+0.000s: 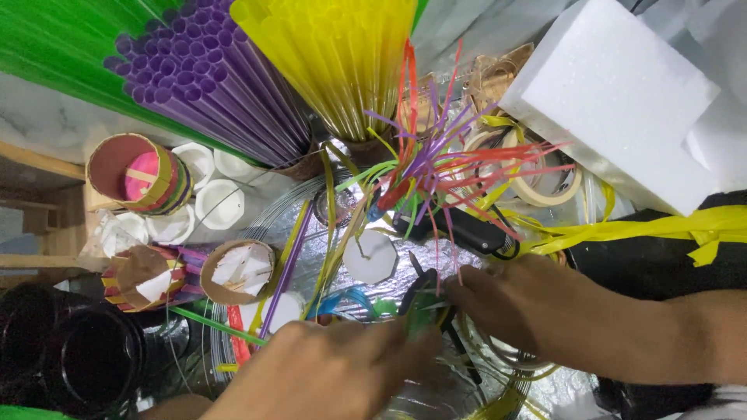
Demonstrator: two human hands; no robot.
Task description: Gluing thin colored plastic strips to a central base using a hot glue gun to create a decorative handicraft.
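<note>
At the far edge of the desk, cups held purple straws [210, 85] and yellow straws [342, 62]. A bunch of cut straw strips [436, 167] fanned out, red, purple and green. Just below it, the left hand [327, 373] and right hand [513, 299] pinched together on a green strip [420, 315].

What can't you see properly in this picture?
Head view:
- What the left hand and right hand pinch between them: fingers cover it, so each grip is unclear.
- The purple straws, yellow straws and green straws: tops cut off by the upper edge.
- The white foam block: corner cut off at the top.
</note>
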